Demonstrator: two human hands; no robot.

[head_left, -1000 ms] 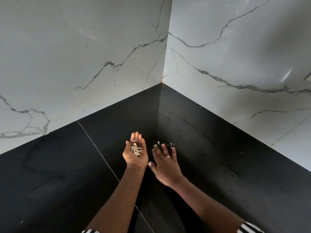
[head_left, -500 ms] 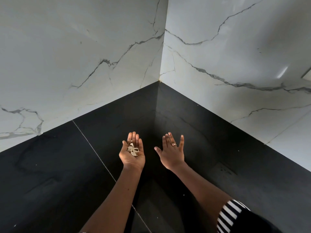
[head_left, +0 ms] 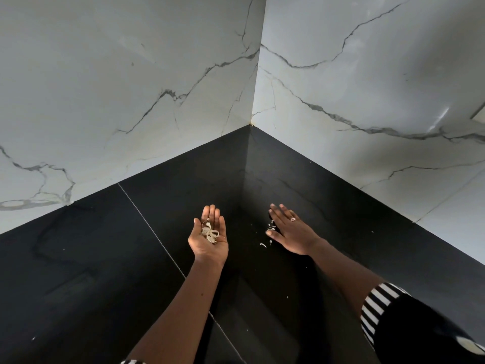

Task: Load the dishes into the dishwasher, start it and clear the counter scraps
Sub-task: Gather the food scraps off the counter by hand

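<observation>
Near the counter corner, our left hand, palm up, cradled papery peels while our flat right hand lay beside loose flakes, seemingly light and brittle, best swept rather than pinched.

No text, label, brand, number or sign can be read anywhere in the frame.
</observation>
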